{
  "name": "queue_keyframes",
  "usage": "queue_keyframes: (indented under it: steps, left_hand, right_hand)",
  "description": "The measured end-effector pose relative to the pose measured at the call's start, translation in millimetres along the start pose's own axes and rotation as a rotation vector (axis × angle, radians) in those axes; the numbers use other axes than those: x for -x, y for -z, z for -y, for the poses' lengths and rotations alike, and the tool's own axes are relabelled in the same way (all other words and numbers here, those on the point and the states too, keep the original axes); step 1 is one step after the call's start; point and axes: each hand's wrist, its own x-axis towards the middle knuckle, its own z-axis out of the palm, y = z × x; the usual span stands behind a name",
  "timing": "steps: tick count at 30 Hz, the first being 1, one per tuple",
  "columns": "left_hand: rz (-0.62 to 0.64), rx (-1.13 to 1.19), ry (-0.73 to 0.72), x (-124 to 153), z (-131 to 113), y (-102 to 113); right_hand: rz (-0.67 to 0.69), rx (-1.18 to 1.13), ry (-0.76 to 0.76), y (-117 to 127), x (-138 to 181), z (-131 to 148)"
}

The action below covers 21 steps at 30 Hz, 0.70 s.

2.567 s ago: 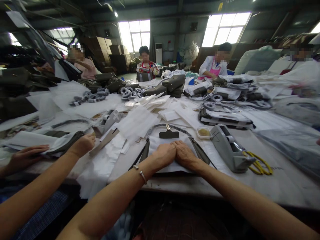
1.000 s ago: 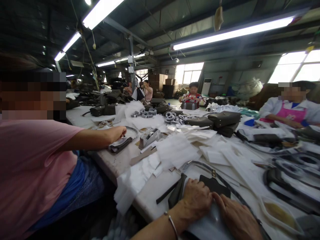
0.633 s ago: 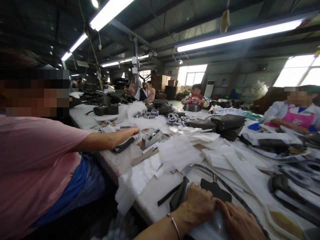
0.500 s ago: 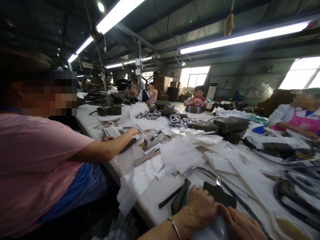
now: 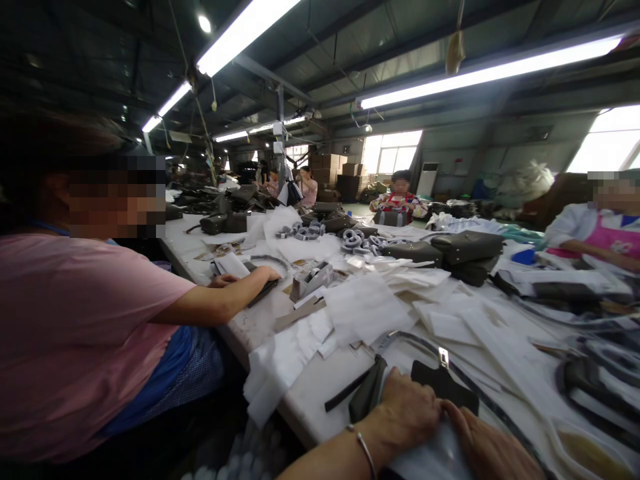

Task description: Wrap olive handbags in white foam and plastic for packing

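Note:
A dark olive handbag (image 5: 445,385) lies at the table's near edge, its flap spread away from me and its wrapped strap (image 5: 493,407) curving round to the right. Curled fingers of my left hand (image 5: 411,403) grip the bag's upper edge. My right hand (image 5: 493,440) meets it there, thumb and fingers closed on the same edge. Clear plastic film (image 5: 425,460) covers the part below my hands. A metal buckle (image 5: 443,357) shows on the strap. The fingertips of both hands are hidden.
White foam sheets (image 5: 370,308) spread over the table, with wrapped strap rolls (image 5: 353,240) and stacked dark bags (image 5: 467,253) behind. A plastic tray (image 5: 590,453) sits at lower right. At left a co-worker's arm (image 5: 220,303) reaches over another bag; other people sit across the table.
The whole view has shifted slightly to the right. My hands keep their grip on the handbag. The co-worker's hand at left has moved a little, and a curved strap shows beside it.

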Motion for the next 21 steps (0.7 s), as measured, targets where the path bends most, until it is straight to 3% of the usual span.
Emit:
queue_keyframes:
  steps: [4, 9, 12, 16, 21]
  left_hand:
    - [0.057, 0.041, 0.056, -2, -2, -1]
    - [-0.018, 0.075, 0.16, -2, -2, -2]
    - [-0.036, 0.086, 0.163, 0, -2, 0]
    - [-0.045, 0.075, 0.097, 2, 0, 1]
    - [-0.191, -0.086, -0.028, 4, -3, 6]
  right_hand:
    - [0.008, 0.062, -0.005, -13, 4, -10]
    - [0.195, 0.21, -0.063, -12, -8, -5]
    - [0.094, 0.186, -0.158, -2, -17, 4]
    - [-0.113, -0.09, -0.375, 4, -24, 7]
    - [-0.128, -0.401, -0.753, 4, -32, -3]
